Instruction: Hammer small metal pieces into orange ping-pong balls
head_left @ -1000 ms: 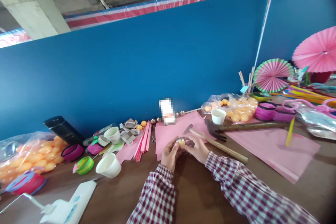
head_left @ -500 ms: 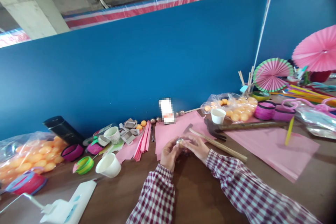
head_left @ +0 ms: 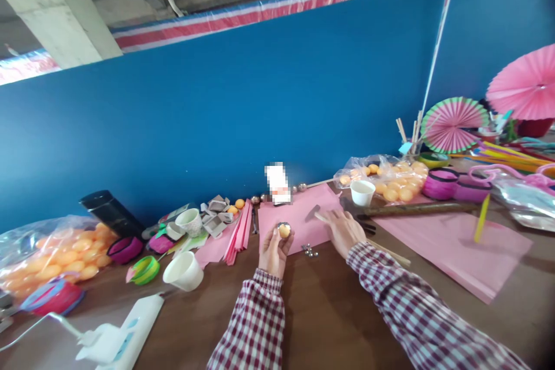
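My left hand (head_left: pixel 273 257) is closed around a small ball (head_left: pixel 284 232), pale orange with a shiny silvery part along its upper edge. My right hand (head_left: pixel 347 234) lies over the wooden handle of a hammer-like tool (head_left: pixel 393 254), fingers extended across it and hiding its middle. The tool's flat grey head (head_left: pixel 313 213) rests on pink paper (head_left: pixel 277 221). Several small silvery pieces (head_left: pixel 309 251) lie between my hands, too small to name surely.
Bags of orange balls (head_left: pixel 54 257) stand at left and right. A white bowl (head_left: pixel 182 272) and a power strip (head_left: pixel 130 329) are on the left. Beyond my right hand lie a dark-headed tool with a long wooden handle (head_left: pixel 416 208) and a white cup (head_left: pixel 362 192). A blue partition (head_left: pixel 260 92) borders the table.
My hands were together around a shiny object. They have parted: the left keeps the ball, while the right has moved to the wooden handle. The small silvery pieces on the table are now uncovered.
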A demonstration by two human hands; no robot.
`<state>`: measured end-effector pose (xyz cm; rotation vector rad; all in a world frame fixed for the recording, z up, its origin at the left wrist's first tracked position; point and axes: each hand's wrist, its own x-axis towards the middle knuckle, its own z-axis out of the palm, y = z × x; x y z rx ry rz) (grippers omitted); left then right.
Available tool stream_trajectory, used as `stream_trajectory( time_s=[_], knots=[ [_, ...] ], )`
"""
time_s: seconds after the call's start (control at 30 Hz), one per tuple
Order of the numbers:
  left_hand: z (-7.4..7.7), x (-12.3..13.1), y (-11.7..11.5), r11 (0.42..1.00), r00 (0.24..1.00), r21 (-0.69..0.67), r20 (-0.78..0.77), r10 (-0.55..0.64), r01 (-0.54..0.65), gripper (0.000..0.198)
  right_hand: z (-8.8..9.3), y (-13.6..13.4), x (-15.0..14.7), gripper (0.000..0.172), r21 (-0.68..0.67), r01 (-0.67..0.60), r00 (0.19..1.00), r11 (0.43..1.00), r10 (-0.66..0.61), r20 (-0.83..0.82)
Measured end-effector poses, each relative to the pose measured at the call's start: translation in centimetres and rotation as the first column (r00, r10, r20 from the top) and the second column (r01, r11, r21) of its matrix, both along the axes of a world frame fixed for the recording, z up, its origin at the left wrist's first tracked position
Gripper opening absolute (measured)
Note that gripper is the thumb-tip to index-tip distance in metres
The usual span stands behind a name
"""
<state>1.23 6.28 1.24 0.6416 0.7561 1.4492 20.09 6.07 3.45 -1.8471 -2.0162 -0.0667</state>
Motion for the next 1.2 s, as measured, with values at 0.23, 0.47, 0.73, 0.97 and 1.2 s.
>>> stream_trajectory(
  time_s=[0.23,0.47,0.73,0.97,1.2],
  knots=[
    [-0.8,-0.6,0.7,0.992,0.965,0.024,-0.230,0.129,-0.127,0.044,-0.2,0.3,0.2,0.041,-0.122,0.099,0.990,0.988,-0.085,0.113],
    [-1.3,-1.0,0.7,0.988,0.927,0.105,-0.347,0.143,-0.113,0.050,0.2,-0.4,-0.6,0.039,-0.021,0.016,0.997,1.000,-0.015,0.071],
    [-1.2,-0.9,0.7,0.980,0.859,0.118,-0.471,0.199,-0.162,0.049,1.3,-2.3,-2.7,0.032,0.006,-0.137,0.990,0.990,0.137,0.044],
    [-1.6,-0.9,1.0,0.977,0.836,0.131,-0.506,0.210,-0.166,0.047,1.0,-2.6,-3.0,0.038,0.086,-0.161,0.982,0.983,0.152,0.109],
    [-1.9,-1.0,1.0,0.978,0.816,0.150,-0.541,0.206,-0.147,0.047,1.1,-2.6,-2.8,0.040,0.082,-0.131,0.986,0.988,0.121,0.114]
  ],
)
